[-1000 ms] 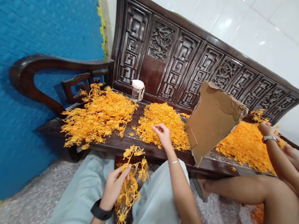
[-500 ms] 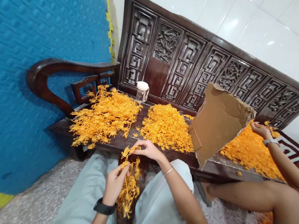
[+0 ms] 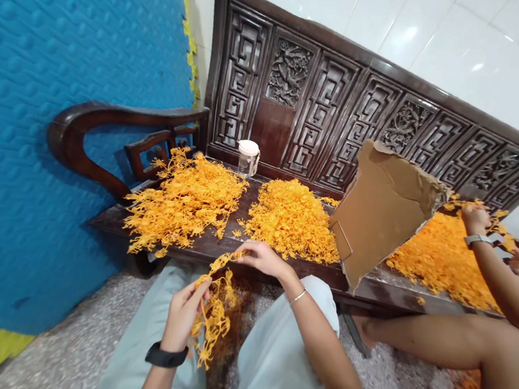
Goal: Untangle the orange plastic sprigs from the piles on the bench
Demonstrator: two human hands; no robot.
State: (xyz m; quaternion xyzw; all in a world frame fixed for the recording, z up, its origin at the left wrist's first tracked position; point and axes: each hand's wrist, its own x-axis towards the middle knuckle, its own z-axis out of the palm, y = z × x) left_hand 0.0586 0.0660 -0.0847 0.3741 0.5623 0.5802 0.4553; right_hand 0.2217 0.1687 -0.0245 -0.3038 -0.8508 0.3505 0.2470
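Note:
Between my knees, my left hand [image 3: 186,310], with a black band at the wrist, pinches a knotted orange strand [image 3: 213,326] whose lower part hangs down in a loose bunch. My right hand [image 3: 259,259], wearing a thin bracelet, is closed on the upper end of that strand, above and to the right of the left hand. The stretch between both hands slants upward. Just beyond the right hand lies a heap of small orange pieces [image 3: 291,219] on the dark wooden bench [image 3: 202,247]. A second heap of longer orange strands [image 3: 184,202] sits left of it.
A bent cardboard sheet [image 3: 378,213] stands upright on the bench, right of the middle heap. Behind the heaps is a white-lidded cup [image 3: 247,156]. At the right, another person's hand [image 3: 474,218] holds orange strands over a third heap [image 3: 447,261]. Blue foam matting [image 3: 71,45] lines the left.
My left hand has moved left and my right hand slightly right, stretching the strand between them. The other person's hand has risen to the right with strands, and another hand shows beside it.

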